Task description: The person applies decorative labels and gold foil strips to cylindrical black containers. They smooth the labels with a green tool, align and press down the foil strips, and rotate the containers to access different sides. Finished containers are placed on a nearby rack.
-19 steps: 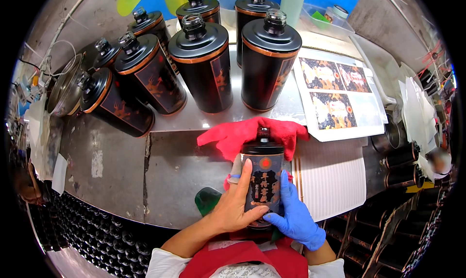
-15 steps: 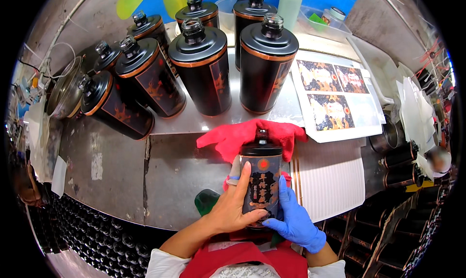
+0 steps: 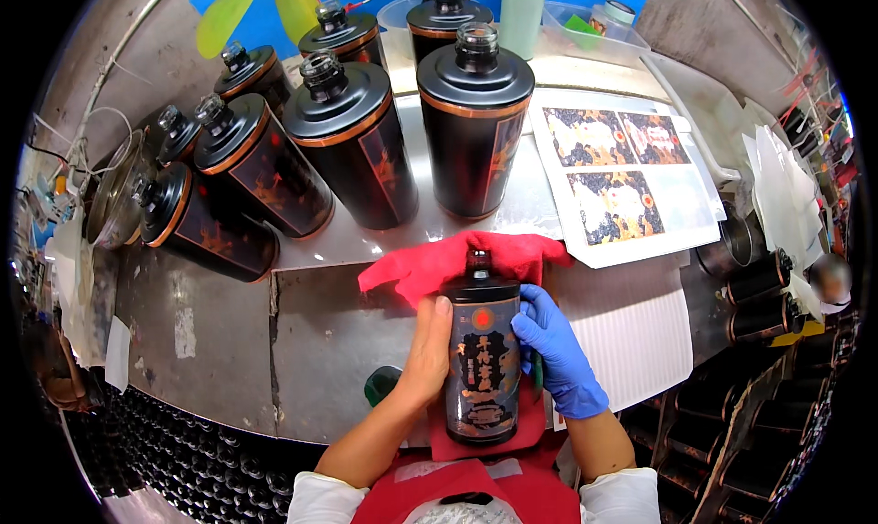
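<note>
Both hands grasp a black labelled bottle: bare left hand, blue-gloved right hand, above a red cloth on the table.

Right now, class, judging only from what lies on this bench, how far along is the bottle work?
Done, apparently: upright black bottles stand grouped on the steel bench, showing orange artwork. In hand: one black bottle, label facing up, gripped by the bare left hand and blue-gloved right hand over a red cloth. Left: printed sheets lie beside; how many bottles remain is unclear.

Bare counter is lying open left of the red cloth; black bottles are crowding behind it.
</note>
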Demonstrator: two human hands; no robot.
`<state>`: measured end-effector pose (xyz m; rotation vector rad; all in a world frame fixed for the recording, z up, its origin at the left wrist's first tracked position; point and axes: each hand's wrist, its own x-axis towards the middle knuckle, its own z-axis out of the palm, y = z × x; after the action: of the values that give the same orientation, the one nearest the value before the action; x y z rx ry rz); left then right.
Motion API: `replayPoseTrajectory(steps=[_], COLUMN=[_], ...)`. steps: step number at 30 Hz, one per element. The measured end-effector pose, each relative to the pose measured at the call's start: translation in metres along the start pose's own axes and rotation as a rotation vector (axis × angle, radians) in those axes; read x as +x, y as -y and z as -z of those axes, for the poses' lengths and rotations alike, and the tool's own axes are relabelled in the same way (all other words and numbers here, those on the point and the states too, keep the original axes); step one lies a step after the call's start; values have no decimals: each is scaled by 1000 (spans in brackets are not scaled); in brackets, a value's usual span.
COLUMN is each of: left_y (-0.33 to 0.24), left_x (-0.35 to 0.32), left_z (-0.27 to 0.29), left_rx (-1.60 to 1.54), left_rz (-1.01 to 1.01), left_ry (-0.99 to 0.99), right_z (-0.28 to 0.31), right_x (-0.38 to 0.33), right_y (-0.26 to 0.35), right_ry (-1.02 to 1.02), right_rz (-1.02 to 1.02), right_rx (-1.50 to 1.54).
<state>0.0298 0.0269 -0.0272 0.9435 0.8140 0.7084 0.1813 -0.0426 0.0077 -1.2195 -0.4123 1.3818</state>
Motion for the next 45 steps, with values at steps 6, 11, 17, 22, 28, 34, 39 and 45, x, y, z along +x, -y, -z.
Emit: replayPoseTrajectory(steps=[6, 11, 17, 22, 28, 34, 39, 45], left_y=[6, 13, -14, -16, -12, -5, -3, -11], left_x=[7, 15, -25, -67, -66, -64, -67, -56], left_z=[5, 5, 2, -13, -9, 5, 4, 25], left_rx=[96, 161, 263, 558, 616, 427, 354, 545], left_rz=[-14, -14, -128, -378, -421, -391, -365, -582], left_ry=[1, -65, 6, 186, 194, 276, 367, 296], right_z=[4, 9, 31, 16, 23, 25, 21, 24], right_x=[2, 7, -26, -54, -59, -66, -70, -72], right_y=[2, -5, -15, -26, -22, -19, -24, -10], right_ry=[49, 59, 182, 159, 273, 247, 242, 221], right_rz=[-1, -11, -11, -15, -30, -47, 24, -9], right_rx=[-10, -12, -15, -299, -329, -323, -436, -432])
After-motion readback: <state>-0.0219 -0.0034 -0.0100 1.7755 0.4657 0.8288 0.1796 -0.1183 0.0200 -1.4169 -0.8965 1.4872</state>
